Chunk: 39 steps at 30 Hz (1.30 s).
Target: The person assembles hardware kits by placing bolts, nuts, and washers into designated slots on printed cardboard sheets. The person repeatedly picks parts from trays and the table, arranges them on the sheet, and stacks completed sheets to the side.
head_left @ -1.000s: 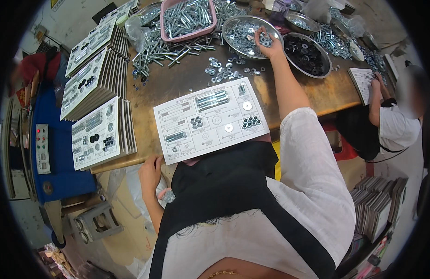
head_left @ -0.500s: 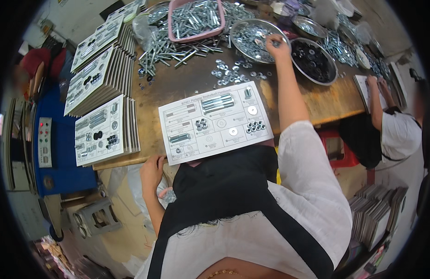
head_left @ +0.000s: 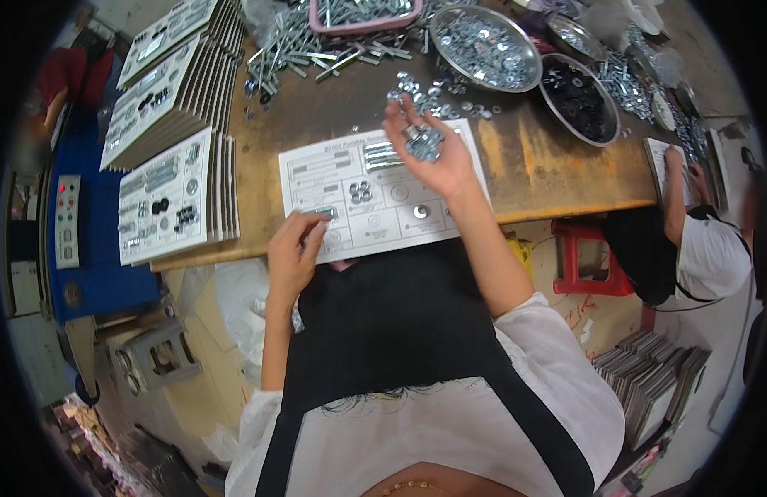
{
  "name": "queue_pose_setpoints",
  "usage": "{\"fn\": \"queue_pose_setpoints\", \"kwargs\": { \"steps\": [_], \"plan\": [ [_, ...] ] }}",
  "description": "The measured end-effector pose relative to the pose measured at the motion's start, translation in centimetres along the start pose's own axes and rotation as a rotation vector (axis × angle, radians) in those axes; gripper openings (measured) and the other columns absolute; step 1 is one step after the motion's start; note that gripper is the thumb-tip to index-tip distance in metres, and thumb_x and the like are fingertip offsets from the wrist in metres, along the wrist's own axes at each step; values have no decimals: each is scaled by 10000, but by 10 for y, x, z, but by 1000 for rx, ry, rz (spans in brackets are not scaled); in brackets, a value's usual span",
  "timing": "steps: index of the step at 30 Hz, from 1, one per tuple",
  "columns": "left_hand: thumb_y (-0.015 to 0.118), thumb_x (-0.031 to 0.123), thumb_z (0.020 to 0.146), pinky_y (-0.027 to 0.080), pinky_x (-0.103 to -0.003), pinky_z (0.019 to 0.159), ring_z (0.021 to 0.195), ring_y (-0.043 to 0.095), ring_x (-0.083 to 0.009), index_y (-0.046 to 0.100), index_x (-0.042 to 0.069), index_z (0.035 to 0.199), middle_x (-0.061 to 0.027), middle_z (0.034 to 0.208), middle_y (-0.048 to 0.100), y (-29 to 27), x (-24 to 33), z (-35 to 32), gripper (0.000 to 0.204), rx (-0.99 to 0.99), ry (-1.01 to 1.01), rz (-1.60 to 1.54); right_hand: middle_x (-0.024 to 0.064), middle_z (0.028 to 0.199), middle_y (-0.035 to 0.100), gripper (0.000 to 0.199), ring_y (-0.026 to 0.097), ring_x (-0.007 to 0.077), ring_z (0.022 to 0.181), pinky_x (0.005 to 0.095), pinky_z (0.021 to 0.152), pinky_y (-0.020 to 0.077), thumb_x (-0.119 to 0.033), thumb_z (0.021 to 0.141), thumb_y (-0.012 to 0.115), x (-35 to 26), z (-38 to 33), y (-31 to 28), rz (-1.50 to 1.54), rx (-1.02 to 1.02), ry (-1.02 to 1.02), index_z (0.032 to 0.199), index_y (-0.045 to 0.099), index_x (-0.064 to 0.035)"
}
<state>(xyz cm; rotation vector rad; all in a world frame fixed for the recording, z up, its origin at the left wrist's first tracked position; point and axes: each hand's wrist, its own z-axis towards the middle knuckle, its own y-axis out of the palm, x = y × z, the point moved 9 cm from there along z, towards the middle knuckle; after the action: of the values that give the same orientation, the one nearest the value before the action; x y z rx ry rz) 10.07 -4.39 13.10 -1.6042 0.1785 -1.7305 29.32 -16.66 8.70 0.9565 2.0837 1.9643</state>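
My right hand [head_left: 441, 166] is palm up over the upper right of the white printed card [head_left: 375, 219], its fingers curled round a small heap of silver washers [head_left: 423, 144]. My left hand [head_left: 294, 253] lies at the card's lower left, fingers bent, with a gap between thumb and forefinger and nothing seen in them. Its fingertips are beside the short silver bolts [head_left: 326, 213]. A group of silver nuts [head_left: 360, 192] sits in a middle box of the card. Long bolts [head_left: 382, 156] lie along its top, partly hidden by my right hand, which also covers the card's right-hand boxes.
Stacked filled cards [head_left: 164, 195] stand along the left. At the back are a pink basket of bolts [head_left: 367, 26], a steel bowl of washers [head_left: 487, 50] and a bowl of black parts [head_left: 578, 99]. Loose washers [head_left: 437, 101] lie beyond the card. A co-worker [head_left: 706, 240] sits at the right.
My right hand has come back from the washer bowl to over the card, now with washers in its palm. My left hand has moved from the table edge up onto the card's lower left.
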Motion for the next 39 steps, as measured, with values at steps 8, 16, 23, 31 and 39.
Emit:
{"fn": "queue_pose_setpoints", "kwargs": {
  "steps": [8, 16, 23, 31, 39],
  "plan": [
    [798, 228, 741, 449, -324, 537, 628, 571, -176, 649, 108, 913, -17, 776, 541, 15, 63, 41, 257, 123, 203, 253, 158, 1454, 427, 450, 375, 273, 1370, 384, 1137, 314, -213, 1024, 374, 89, -18, -28, -241, -2, 92, 1425, 389, -9],
    [817, 299, 707, 461, -347, 535, 656, 607, -205, 625, 87, 862, -14, 790, 564, 16, 52, 44, 326, 112, 103, 333, 153, 1423, 462, 455, 459, 263, 1274, 379, 1115, 342, -203, 1005, 387, 100, -14, -34, -271, -5, 69, 1404, 414, 14],
    [757, 300, 759, 487, -384, 580, 708, 634, -253, 610, 80, 919, -40, 870, 585, 20, 48, 49, 309, 13, 32, 396, 154, 1398, 484, 455, 481, 254, 1235, 361, 1118, 345, -194, 997, 422, 97, -14, -35, -359, 20, 35, 1404, 419, 8],
    [725, 273, 771, 500, -406, 604, 742, 649, -296, 597, 63, 942, -72, 899, 589, 30, 42, 51, 300, 32, -10, 457, 141, 1365, 503, 466, 510, 239, 1176, 350, 1078, 382, -193, 988, 454, 93, -15, -35, -465, 43, -46, 1411, 420, 1],
    [772, 207, 765, 435, -295, 593, 650, 546, -163, 665, 33, 961, -8, 745, 566, 26, 27, 58, 283, -38, -46, 115, 141, 1324, 521, 426, 568, 236, 1071, 337, 963, 480, -195, 997, 458, 88, -18, -42, -364, 97, 12, 1378, 451, -6]
  ]
}}
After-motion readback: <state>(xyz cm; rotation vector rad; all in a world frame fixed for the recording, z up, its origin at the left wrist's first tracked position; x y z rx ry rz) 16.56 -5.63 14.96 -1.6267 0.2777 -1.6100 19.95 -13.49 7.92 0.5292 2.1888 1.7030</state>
